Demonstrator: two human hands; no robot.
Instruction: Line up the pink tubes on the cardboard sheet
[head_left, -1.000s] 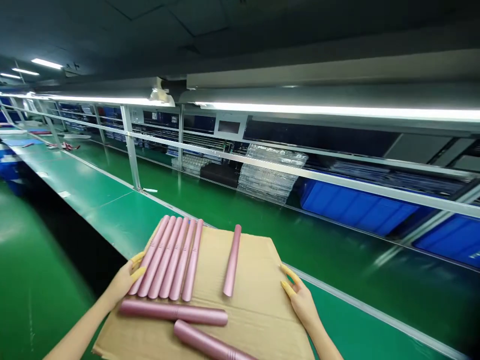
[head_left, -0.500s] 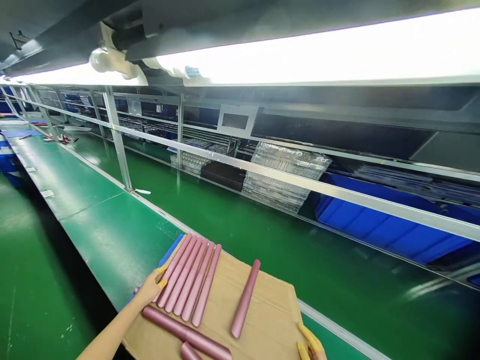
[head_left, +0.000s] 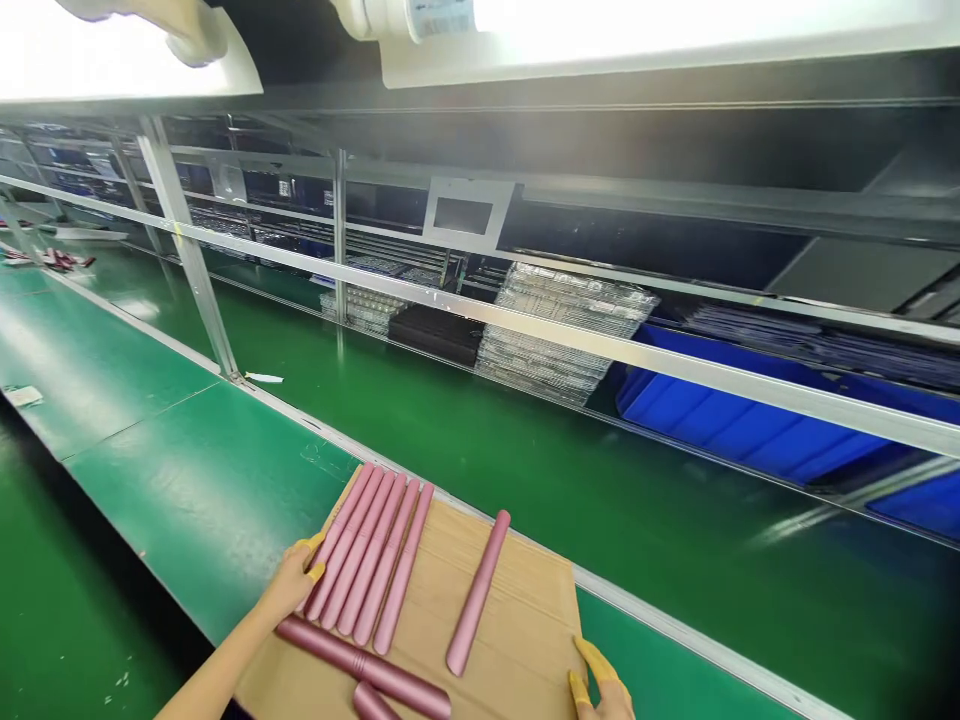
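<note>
A brown cardboard sheet [head_left: 536, 620] lies tilted in front of me over the green bench. On its left part, several pink metallic tubes [head_left: 367, 560] rest side by side in a slanted row. Another pink tube [head_left: 478, 595] lies alone further right. A darker pink tube [head_left: 367, 668] lies crosswise near the front, and a pink tube end [head_left: 373, 702] is cut off by the frame's bottom. My left hand [head_left: 289, 582], in yellow finger covers, is closed on the sheet's left edge beside the row. My right hand [head_left: 601, 688], also with yellow finger covers, grips the right edge.
The green bench top [head_left: 202, 490] runs to the far left, with a metal post [head_left: 191, 260] and rail [head_left: 540, 325] behind. Beyond stand stacked clear trays [head_left: 559, 330], a black block [head_left: 435, 333] and a blue bin [head_left: 735, 420]. A lamp [head_left: 637, 40] hangs overhead.
My view has shifted slightly. The cardboard with its tubes and both hands sits a little further left in the picture. The blue edge seen at the sheet's left side no longer shows.
</note>
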